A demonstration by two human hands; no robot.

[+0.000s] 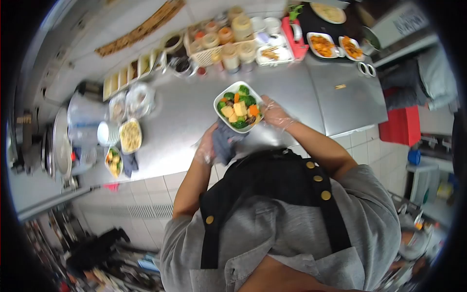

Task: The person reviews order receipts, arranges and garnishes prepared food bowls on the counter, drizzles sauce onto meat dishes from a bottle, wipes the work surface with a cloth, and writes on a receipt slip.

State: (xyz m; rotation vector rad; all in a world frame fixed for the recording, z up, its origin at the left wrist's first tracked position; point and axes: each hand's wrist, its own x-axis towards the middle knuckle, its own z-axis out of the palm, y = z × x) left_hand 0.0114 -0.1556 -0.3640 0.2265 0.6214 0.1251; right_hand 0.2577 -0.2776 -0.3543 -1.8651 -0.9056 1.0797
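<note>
A white square bowl (218, 111) of broccoli, carrot and pale yellow cubes is in front of me, over the steel counter. My right hand (275, 113), in a clear plastic glove, grips its right rim. My left hand (207, 146), gloved too, is closed on a dark grey cloth (225, 141) at the bowl's lower left edge. Its fingertips are partly hidden by the cloth, which seems to touch the bowl.
Along the back of the steel counter (185, 104) stand a basket (202, 57) of sauce bottles and a white tray (284, 59). Two plates of orange food (321, 45) lie at the right. A noodle dish (130, 136) and another vegetable dish (114, 162) stand left. Another person (435, 73) is at far right.
</note>
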